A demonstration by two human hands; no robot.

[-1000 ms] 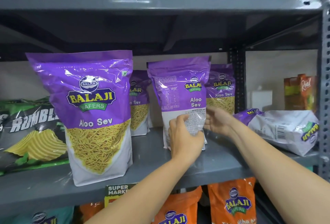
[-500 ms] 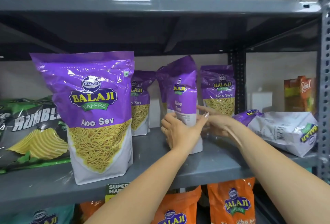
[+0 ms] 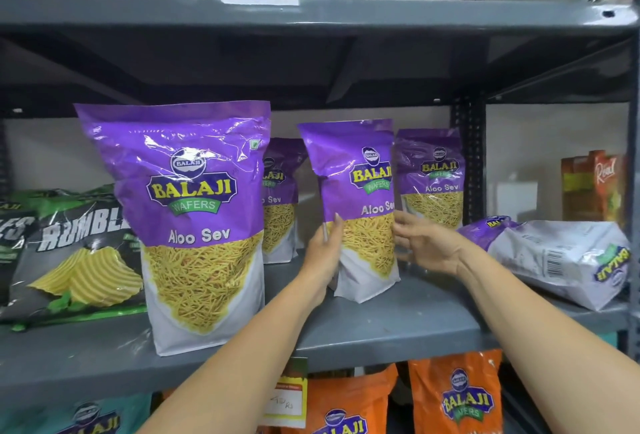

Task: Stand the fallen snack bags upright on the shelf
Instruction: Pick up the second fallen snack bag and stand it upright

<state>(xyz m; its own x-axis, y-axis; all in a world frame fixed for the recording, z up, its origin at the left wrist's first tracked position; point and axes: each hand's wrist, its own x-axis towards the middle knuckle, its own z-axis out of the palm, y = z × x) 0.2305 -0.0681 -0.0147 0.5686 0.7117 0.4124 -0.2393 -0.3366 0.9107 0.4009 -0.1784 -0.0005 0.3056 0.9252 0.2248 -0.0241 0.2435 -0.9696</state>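
Observation:
A purple Aloo Sev bag (image 3: pixel 360 205) stands upright at mid-shelf, its front turned toward me. My left hand (image 3: pixel 323 253) presses its left edge and my right hand (image 3: pixel 429 246) cups its right side. A big Aloo Sev bag (image 3: pixel 194 219) stands upright at the front left. Two more purple bags (image 3: pixel 280 205) (image 3: pixel 433 177) stand at the back. One purple and white bag (image 3: pixel 561 257) lies on its side at the right end of the grey shelf (image 3: pixel 398 326).
Green and black Rumbles chip bags (image 3: pixel 76 253) lean at the left. Juice cartons (image 3: pixel 595 184) stand at the back right behind the dark upright post (image 3: pixel 467 163). Orange Balaji bags (image 3: pixel 457 395) fill the shelf below. A shelf board (image 3: pixel 311 14) runs close overhead.
The held bag has been rotated: its printed back faced me, then its edge, and now its front. Both hands stayed on its sides while it turned.

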